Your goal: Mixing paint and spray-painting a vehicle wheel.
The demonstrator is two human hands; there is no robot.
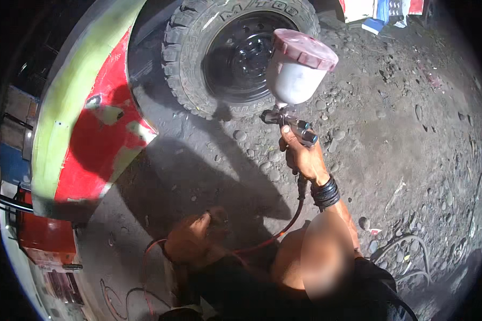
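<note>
Item: metal spray gun with a white plastic paint cup and pinkish-red lid mounted on top. Position: held up at the centre of the view, above stony ground, its nozzle end turned toward the black off-road tyre just to its left; gun and tyre are apart.

Right hand: fingers wrapped closed around the gun's grip, forearm raised almost upright, elbow bent low near the bottom of the view. Black stacked wristbands sit on the wrist.

Thin red air hose: drops from the base of the grip, curves down and left toward the left hand.

Left hand: low, in shadow, curled loosely near the hose; whether it actually grips the hose cannot be told.

Surroundings: red vehicle body panel with pale yellow-green filler patches, curving over the wheel arch on the left. Black steel wheel rim inside the tyre. Grey gravel and dirt ground scattered with rounded stones. Pale cable loops lying on the ground at lower right.
</note>
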